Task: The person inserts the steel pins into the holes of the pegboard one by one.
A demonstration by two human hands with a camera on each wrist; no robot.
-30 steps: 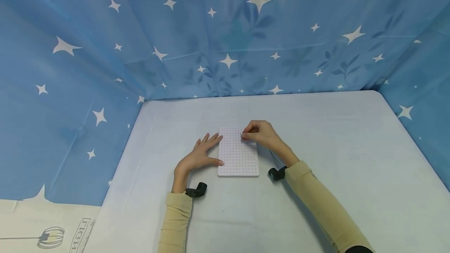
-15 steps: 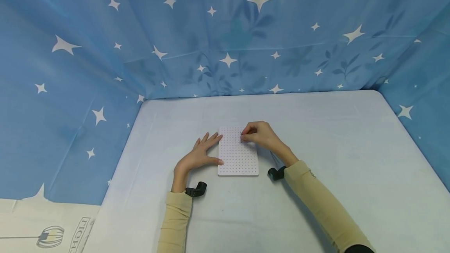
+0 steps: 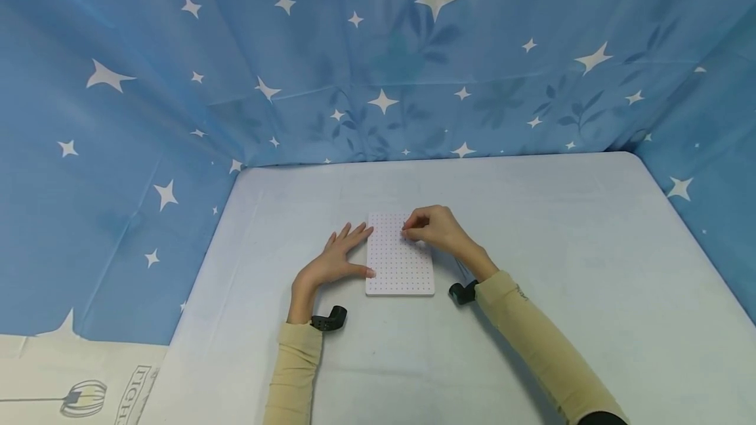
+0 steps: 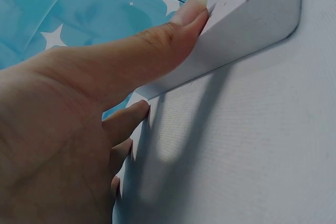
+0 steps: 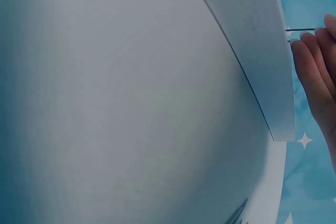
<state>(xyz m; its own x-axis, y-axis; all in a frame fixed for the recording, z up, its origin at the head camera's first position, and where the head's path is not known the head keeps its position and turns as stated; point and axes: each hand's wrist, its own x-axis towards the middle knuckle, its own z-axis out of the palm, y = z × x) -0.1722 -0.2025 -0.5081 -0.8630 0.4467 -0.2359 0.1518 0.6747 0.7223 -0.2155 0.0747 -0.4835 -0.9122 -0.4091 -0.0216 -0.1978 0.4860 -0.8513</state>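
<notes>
A white board (image 3: 401, 267) with a grid of small holes lies flat on the table. My left hand (image 3: 331, 264) is spread at its left edge, with thumb (image 4: 178, 35) and a fingertip on the rim. Above the upper right part of the board, my right hand (image 3: 437, 225) pinches a thin dark rod (image 5: 300, 29) between thumb and fingers. The rod stands about upright to the board, its lower end right at the surface. A second thin dark rod shows close beside it in the left wrist view. The fingers hide most of both rods in the head view.
Several thin dark sticks (image 5: 239, 213) lie on the table to the right of the board, partly under the right wrist. A white cloth covers the table (image 3: 561, 228). Blue curtains (image 3: 378, 51) with white stars hang along the back and sides.
My right hand has shifted slightly left and a little towards me over the board, still pinching the rod. The left hand and the board have barely moved.
</notes>
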